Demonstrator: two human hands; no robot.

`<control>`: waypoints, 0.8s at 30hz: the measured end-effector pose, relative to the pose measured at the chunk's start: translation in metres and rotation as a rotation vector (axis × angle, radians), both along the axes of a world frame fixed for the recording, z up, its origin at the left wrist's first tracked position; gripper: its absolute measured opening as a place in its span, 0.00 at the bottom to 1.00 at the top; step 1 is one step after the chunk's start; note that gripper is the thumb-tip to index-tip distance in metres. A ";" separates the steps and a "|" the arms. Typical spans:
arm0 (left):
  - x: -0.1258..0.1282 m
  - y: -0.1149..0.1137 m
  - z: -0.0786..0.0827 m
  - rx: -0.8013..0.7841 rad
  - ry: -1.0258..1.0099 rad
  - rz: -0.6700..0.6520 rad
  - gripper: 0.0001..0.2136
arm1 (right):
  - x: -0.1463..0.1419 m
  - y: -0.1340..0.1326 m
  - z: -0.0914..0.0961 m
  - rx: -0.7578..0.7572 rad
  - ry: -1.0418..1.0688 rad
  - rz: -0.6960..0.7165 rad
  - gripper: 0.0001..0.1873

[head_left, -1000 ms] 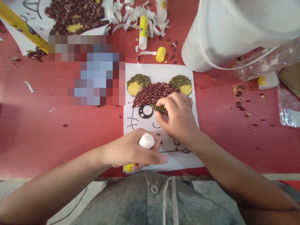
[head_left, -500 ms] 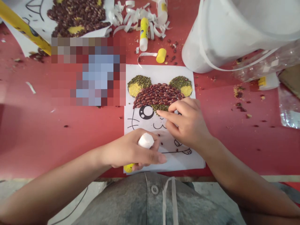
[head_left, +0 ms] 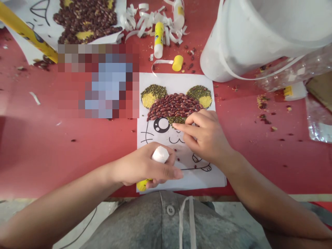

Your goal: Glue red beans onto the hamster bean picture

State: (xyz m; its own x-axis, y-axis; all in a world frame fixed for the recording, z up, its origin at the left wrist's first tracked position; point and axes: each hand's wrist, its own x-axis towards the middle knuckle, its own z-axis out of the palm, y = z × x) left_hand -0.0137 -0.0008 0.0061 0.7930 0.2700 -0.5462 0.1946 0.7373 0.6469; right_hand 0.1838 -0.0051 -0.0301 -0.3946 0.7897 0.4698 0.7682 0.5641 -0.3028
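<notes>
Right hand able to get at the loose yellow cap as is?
Probably yes: nothing tall stands between right hand and yellow cap; beans lie low, white bucket sits right of the cap.

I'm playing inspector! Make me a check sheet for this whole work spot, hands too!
Surface: red table, stray beans scattered on it
Job's things: animal drawing, partly covered with red beans and green mung beans
Clutter: curled paper strips, yellow cap, loose glue stick
Left hand: grips another glue stick
Right hand: index fingertip at the mung beans
Cables: thin dark cord below the near edge
Surroundings: white bucket, second bean picture
</notes>
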 end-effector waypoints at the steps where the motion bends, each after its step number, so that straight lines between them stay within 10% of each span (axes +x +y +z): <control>1: 0.001 0.000 0.000 -0.023 -0.007 0.026 0.16 | 0.000 0.000 0.001 0.009 0.023 0.001 0.14; 9: 0.004 0.003 -0.003 -0.340 -0.185 0.381 0.12 | 0.002 0.002 0.009 0.006 0.400 -0.144 0.05; 24: 0.006 0.005 -0.006 -0.273 -0.275 0.745 0.14 | 0.002 0.000 0.015 -0.104 0.519 -0.017 0.15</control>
State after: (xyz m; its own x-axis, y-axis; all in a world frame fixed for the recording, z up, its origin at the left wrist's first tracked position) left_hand -0.0074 0.0045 0.0002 0.5741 0.6624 -0.4814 -0.5437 0.7479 0.3807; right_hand 0.1854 -0.0055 -0.0151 -0.1175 0.8469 0.5186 0.5110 0.4994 -0.6997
